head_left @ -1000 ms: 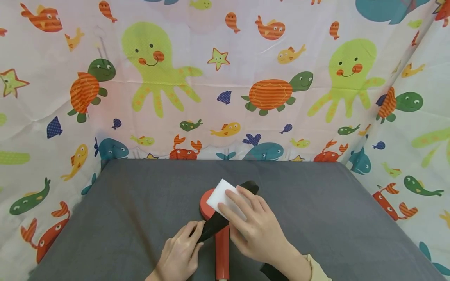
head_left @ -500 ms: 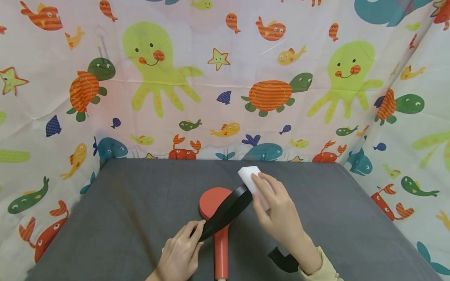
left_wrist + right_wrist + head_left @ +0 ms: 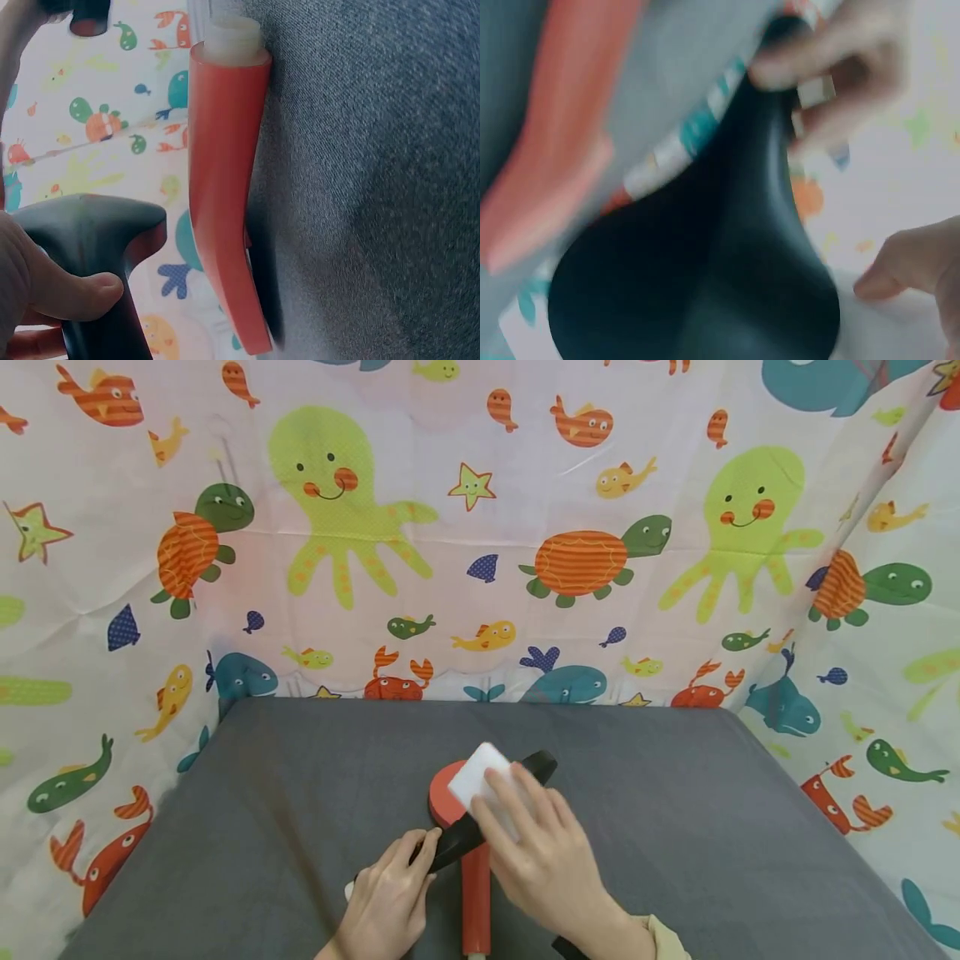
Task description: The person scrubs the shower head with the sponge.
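Currently your left hand grips the handle of the black paddle, holding it slantwise above the red paddle, which lies on the grey table. Your right hand holds the white block between thumb and fingers, over the red paddle's round head; whether the block touches the black paddle, I cannot tell. A black piece, partly hidden by your forearm, sits right of the red paddle's handle. Behind the red paddle hangs a sea-animal curtain.
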{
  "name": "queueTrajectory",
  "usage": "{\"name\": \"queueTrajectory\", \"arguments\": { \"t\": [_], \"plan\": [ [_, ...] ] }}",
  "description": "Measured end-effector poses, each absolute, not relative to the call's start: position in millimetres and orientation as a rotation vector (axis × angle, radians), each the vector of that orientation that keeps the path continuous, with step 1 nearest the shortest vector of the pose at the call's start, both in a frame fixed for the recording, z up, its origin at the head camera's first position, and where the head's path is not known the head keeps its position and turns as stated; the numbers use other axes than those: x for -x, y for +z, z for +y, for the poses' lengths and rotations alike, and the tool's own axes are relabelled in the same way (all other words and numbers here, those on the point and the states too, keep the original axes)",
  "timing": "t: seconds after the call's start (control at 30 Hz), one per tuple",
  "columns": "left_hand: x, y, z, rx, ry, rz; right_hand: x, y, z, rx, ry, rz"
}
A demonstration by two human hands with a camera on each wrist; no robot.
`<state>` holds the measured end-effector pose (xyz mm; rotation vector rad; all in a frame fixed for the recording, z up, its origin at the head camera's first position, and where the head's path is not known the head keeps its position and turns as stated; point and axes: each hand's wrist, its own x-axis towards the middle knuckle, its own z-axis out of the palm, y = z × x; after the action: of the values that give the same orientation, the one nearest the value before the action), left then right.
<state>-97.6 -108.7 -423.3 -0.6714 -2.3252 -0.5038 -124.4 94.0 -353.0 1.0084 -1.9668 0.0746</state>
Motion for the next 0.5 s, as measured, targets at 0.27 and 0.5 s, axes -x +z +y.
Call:
{"name": "queueTrajectory", "arguments": {
  "t": [0.27,0.5],
  "plan": [
    [97.3,-421.8,-108.0,0.654,-0.513,-2.345,133.6,-344.2,102.1,-0.83,0.161,-1.985],
    [96.7,-421.4,-107.5,0.659,-0.491,-2.34,117.4,-381.4,77.6,-1.05,0.045,-1.898]
  ]
}}
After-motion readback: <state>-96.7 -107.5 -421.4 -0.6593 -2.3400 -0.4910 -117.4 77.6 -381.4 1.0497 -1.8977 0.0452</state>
